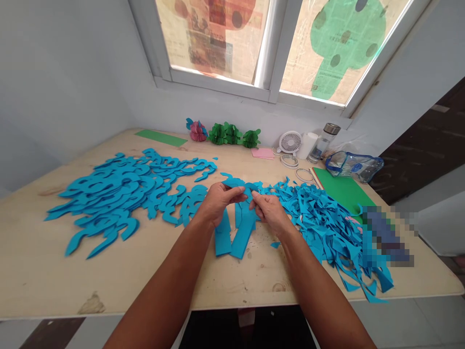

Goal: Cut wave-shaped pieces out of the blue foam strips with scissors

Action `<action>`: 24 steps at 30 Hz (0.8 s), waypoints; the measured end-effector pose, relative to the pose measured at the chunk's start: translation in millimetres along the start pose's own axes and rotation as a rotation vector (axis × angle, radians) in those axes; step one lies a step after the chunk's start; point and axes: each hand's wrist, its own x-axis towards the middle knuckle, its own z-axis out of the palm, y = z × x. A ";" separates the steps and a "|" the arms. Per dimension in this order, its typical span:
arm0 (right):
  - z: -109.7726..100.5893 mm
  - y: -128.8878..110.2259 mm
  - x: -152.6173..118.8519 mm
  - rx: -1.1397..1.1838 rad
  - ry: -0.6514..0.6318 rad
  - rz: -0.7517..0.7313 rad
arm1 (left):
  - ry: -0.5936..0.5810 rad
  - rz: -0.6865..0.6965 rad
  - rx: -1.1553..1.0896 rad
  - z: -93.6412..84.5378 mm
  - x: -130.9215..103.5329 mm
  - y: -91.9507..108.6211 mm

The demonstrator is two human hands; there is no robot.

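Between my two hands is a curved blue paper cutout. My left hand pinches its left part between thumb and fingers. At the right end, the fingers of my right hand are closed on the same paper. Just under the hands lie straight blue paper strips, fanned apart on the table. A large spread of wavy blue paper cutouts covers the table to the left, some reaching close to my left hand. Right of my right hand is a heap of pointed blue paper scraps.
Along the wall stand green honeycomb paper figures, a pink one, a small white fan, a glass bottle and a clear pouch. Green sheets lie at right. The wooden table's front edge is near my body.
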 end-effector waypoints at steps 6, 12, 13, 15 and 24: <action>-0.3 -0.9 -0.4 -0.003 -0.014 0.000 | -0.104 -0.016 0.104 -5.9 2.3 -2.5; -0.7 -0.7 0.1 -0.007 -0.022 0.003 | -0.099 -0.017 0.112 -5.8 2.7 -3.1; -0.8 -0.5 0.2 -0.009 -0.024 0.003 | -0.101 -0.020 0.117 -5.6 2.7 -2.8; -1.0 -0.3 0.4 -0.016 -0.025 0.002 | -0.104 -0.028 0.124 -5.3 2.8 -2.2; 0.1 -1.4 -0.5 -0.006 -0.030 0.001 | -0.140 -0.017 0.113 -7.5 4.7 -4.0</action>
